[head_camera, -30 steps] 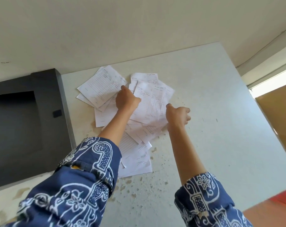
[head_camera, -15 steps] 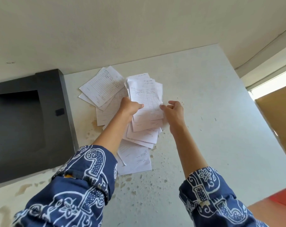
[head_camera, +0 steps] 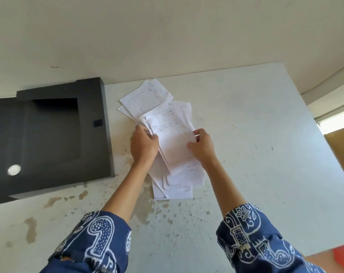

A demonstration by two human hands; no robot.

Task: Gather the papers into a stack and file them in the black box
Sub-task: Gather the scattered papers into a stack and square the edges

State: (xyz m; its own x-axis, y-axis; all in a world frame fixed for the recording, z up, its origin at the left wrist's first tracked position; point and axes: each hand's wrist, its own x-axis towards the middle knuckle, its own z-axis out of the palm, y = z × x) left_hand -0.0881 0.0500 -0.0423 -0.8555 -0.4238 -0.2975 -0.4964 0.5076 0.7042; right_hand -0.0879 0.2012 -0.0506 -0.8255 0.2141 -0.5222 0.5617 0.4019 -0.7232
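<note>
Both hands point(head_camera: 144, 145) point(head_camera: 202, 145) gripping loose white printed papers point(head_camera: 175, 146) by their long edges, open black box point(head_camera: 49, 134) off left, nearer left hand.

Left hand point(head_camera: 143, 144) and right hand point(head_camera: 203, 146) gripping opposite edges of papers point(head_camera: 173, 142) over pale stained table point(head_camera: 255, 134). Loose printed sheets point(head_camera: 145, 97) lying beyond, fanning out beneath. Black box point(head_camera: 49, 134) sitting open at left, apart from papers. Blue patterned sleeves point(head_camera: 249, 239) showing below.
</note>
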